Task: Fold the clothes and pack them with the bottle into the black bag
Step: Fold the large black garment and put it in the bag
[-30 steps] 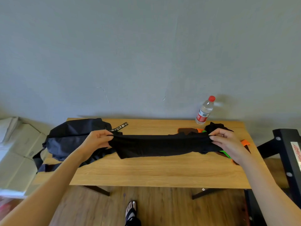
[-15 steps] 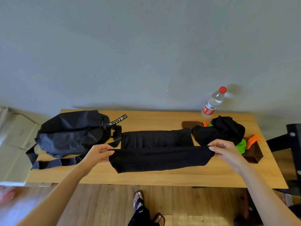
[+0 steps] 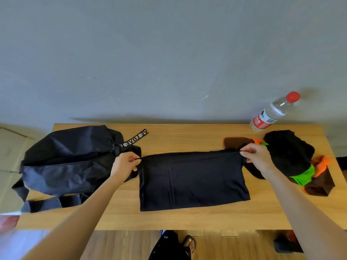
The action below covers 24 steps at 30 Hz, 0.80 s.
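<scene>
Both hands, left hand (image 3: pixel 124 164) & right hand (image 3: pixel 258 156), fingers pinching the far corners of the folded black cloth garment (image 3: pixel 191 180) flat mid-counter btwn the black fabric bag (image 3: pixel 69 158) & clothes pile; uneven release could skew the fold, imo.

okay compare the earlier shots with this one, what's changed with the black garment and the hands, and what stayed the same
The black garment, earlier stretched as a narrow band in the air between the hands, now lies flat on the table as a wider rectangle, its far edge carried away from the person. The left hand and right hand kept pinching its two far corners. The black bag, the bottle and the clothes pile stayed put.
</scene>
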Available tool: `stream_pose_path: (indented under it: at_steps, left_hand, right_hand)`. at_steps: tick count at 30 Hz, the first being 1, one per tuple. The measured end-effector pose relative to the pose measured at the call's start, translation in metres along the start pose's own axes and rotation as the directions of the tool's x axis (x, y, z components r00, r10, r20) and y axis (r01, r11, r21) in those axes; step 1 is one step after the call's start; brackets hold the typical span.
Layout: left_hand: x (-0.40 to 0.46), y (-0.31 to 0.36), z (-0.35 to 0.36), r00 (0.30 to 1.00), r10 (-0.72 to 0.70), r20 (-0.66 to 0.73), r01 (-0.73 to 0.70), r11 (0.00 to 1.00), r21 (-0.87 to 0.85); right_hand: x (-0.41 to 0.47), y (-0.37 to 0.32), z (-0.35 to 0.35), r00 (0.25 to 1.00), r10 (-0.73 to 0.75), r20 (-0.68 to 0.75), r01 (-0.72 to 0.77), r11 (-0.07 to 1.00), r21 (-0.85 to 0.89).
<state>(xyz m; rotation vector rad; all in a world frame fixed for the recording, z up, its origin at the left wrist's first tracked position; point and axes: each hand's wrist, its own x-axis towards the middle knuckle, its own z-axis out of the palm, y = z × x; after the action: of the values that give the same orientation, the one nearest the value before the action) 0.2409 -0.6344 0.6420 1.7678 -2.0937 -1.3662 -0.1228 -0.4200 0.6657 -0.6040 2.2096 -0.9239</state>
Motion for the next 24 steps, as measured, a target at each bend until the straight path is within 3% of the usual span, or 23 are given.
stream_pose_path:
  at_steps: [6,9,13,16,19,24]
  left_hand:
    - [0.001,0.004,0.016,0.985,0.06,-0.16,-0.055,0.998,0.034]
    - [-0.011,0.005,0.032,0.947,0.247,-0.207,-0.213,0.962,0.171]
    - [-0.03,-0.002,0.071,0.868,0.496,0.02,-0.455,0.779,0.432]
    - [-0.035,-0.008,0.102,0.867,0.443,0.229,-0.48,0.615,0.625]
    - [-0.027,-0.013,0.118,0.873,0.382,0.303,-0.471,0.498,0.728]
    - [0.007,-0.016,0.116,0.828,0.434,0.356,-0.535,0.42,0.733]
  right_hand:
    - [0.011,0.012,0.027,0.969,-0.169,-0.181,0.088,0.918,-0.387]
    - [-0.004,0.017,0.042,0.928,-0.358,-0.105,0.237,0.781,-0.577]
    - [-0.02,0.034,0.065,0.829,-0.5,0.249,0.517,0.517,-0.682]
    - [-0.019,0.048,0.08,0.77,-0.424,0.477,0.629,0.385,-0.675]
    - [-0.007,0.058,0.082,0.762,-0.367,0.534,0.645,0.354,-0.677]
    - [0.012,0.065,0.076,0.792,-0.361,0.493,0.604,0.344,-0.719]
